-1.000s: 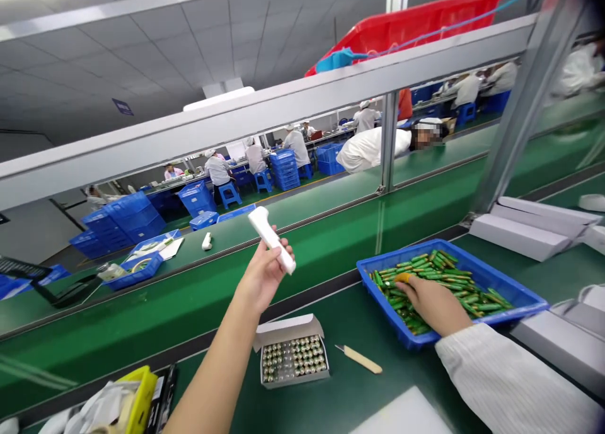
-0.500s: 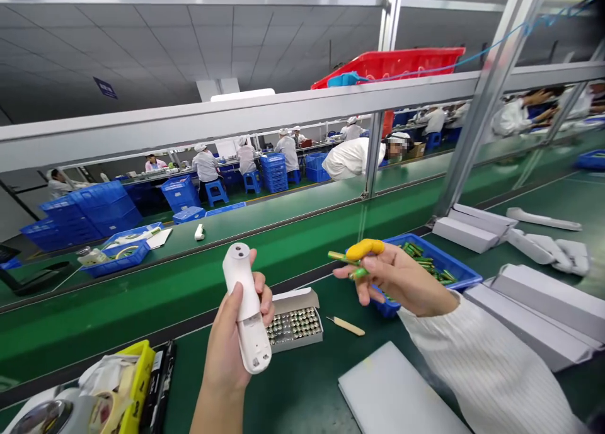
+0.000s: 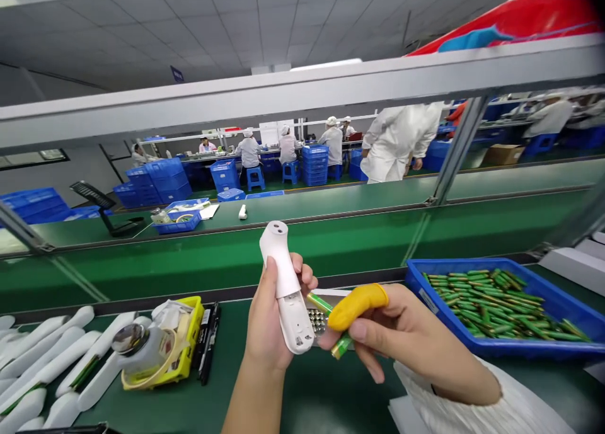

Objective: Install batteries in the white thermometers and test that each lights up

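Observation:
My left hand (image 3: 271, 320) is wrapped round a white handheld device (image 3: 282, 264), held upright and tilted, with two small round holes at its head. Its lower part shows an open battery compartment (image 3: 297, 320). Just right of it, my right hand (image 3: 378, 333), a yellow finger cot (image 3: 360, 303) on one finger, pinches two green-and-gold batteries. The upper battery (image 3: 319, 303) points at the compartment; whether it touches the device I cannot tell. A lower battery (image 3: 341, 346) sticks out beneath the fingers. Partly hidden behind the hands is a box of batteries (image 3: 317, 320).
A blue tray (image 3: 425, 305) of green batteries stands at right. Left are a yellow basket (image 3: 196, 333) with a bottle and tape, black pens (image 3: 208, 342) and several white devices (image 3: 51, 352). A metal rail (image 3: 283, 97) crosses above; people work beyond.
My right hand has moved left, bringing the batteries from near the blue tray to beside the device. The view has turned left. A person beyond the rail has straightened up.

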Demonstrator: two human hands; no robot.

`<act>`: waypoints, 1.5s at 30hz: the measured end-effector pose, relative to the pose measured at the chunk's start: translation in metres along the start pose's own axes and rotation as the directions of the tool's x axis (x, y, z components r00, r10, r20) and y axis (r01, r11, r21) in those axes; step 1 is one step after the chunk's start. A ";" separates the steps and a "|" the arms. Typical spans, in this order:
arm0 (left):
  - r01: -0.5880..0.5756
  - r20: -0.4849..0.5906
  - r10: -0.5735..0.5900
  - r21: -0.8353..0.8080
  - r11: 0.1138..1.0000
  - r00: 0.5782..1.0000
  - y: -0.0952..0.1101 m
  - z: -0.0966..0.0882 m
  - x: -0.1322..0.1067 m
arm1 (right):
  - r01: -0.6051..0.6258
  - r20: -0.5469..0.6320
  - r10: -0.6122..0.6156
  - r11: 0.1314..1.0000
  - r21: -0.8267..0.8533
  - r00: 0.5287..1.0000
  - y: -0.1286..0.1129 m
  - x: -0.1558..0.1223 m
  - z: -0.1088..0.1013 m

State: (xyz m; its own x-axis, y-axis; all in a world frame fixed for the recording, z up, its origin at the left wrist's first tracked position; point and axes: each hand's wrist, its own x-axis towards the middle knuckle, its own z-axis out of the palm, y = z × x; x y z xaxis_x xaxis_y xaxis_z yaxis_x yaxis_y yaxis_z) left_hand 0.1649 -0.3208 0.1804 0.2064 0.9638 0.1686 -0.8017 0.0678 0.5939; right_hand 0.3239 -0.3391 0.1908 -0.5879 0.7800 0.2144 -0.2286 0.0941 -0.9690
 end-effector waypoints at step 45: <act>-0.110 -0.212 0.112 0.022 0.994 0.971 -0.013 0.000 0.008 | 0.098 -0.109 -0.388 0.479 -0.872 0.915 0.024 0.000 0.004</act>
State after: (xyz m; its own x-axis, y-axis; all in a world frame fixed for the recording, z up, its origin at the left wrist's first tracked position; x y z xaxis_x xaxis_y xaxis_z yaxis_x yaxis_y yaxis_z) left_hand 0.1771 -0.3143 0.1745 -0.0085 0.9979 0.0636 -0.8067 -0.0444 0.5892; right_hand 0.3154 -0.3397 0.1684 -0.3647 0.7451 0.5584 0.5097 0.6616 -0.5500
